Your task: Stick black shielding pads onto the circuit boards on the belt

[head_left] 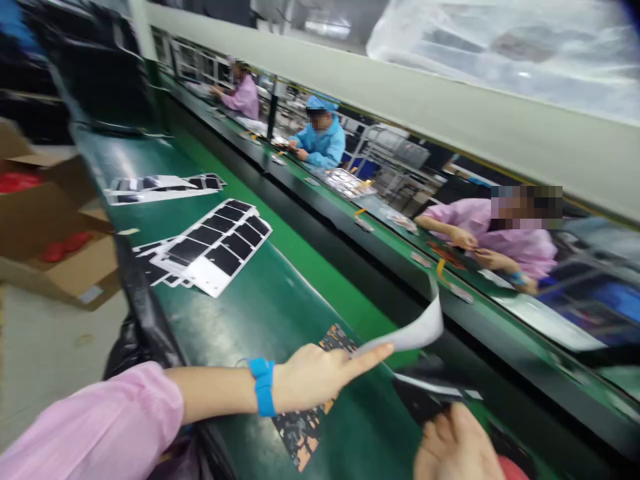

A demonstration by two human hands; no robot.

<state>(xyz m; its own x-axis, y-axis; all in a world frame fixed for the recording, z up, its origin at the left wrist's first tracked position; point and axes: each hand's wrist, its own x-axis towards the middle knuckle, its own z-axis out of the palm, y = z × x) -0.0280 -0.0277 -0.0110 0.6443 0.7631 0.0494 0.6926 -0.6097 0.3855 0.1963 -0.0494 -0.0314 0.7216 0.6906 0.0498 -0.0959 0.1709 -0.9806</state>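
The left hand (320, 377) hides the middle of the orange-and-black patterned sheet (299, 433) on the tabletop (240, 327), so whether that is one piece or two cannot be told. The same hand covers the lower end of a curled white strip (420, 330). By the tabletop's far long edge, the right hand (457, 443) is blurred and cut off by the bottom of the view — the black sheet (415, 398) in its fingers is smeared and partly covered. A red item (513, 469) beside it is mostly cropped. What the blue-clad co-worker (325, 143) handles is too small to tell.
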